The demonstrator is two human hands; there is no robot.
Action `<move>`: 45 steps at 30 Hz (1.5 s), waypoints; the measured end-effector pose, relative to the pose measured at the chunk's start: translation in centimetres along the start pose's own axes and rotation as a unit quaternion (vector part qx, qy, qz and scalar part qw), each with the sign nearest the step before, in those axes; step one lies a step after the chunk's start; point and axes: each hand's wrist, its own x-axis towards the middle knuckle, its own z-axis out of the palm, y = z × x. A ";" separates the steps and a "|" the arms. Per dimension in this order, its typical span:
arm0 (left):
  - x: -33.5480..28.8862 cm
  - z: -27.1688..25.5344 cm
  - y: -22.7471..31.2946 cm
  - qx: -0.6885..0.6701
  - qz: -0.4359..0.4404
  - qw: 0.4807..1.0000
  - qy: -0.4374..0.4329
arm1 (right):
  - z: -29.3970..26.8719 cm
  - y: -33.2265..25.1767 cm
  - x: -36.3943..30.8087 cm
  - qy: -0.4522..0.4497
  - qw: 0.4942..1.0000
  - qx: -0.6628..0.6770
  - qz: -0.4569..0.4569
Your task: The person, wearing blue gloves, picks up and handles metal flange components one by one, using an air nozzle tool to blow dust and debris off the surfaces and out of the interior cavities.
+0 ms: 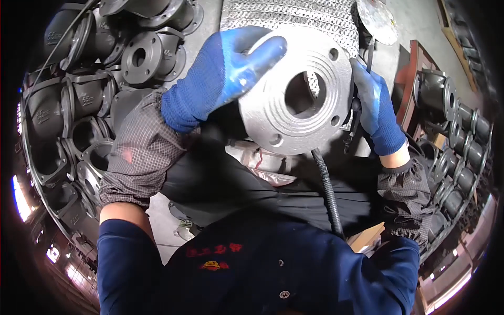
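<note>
A grey metal flanged casting (257,113) is held up in front of me, its round flange face turned toward me. That face has a large central hole, ring-shaped grooves and smaller bolt holes near the rim. My left hand (231,68), in a blue coated glove, is closed on the upper left of the flange with its thumb across the face; its other fingers are hidden behind. My right hand (373,100), gloved alike, is at the flange's right edge. Its fingertips are mostly hidden, but it appears to grip that edge. A thin black rod (370,55) passes close to the right hand.
Stacked dark flanged castings (142,58) crowd the left side, and more castings (438,94) stand at the right. Beyond the flange lies a patterned metallic-looking surface (294,13), with a pale round disc (379,21) beside it. A black corrugated hose (328,191) runs down toward my lap.
</note>
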 end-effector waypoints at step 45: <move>-2.1 7.9 0.5 0.014 0.034 0.999 0.031 | -2.8 -5.3 -10.4 -0.037 0.748 -0.593 -0.296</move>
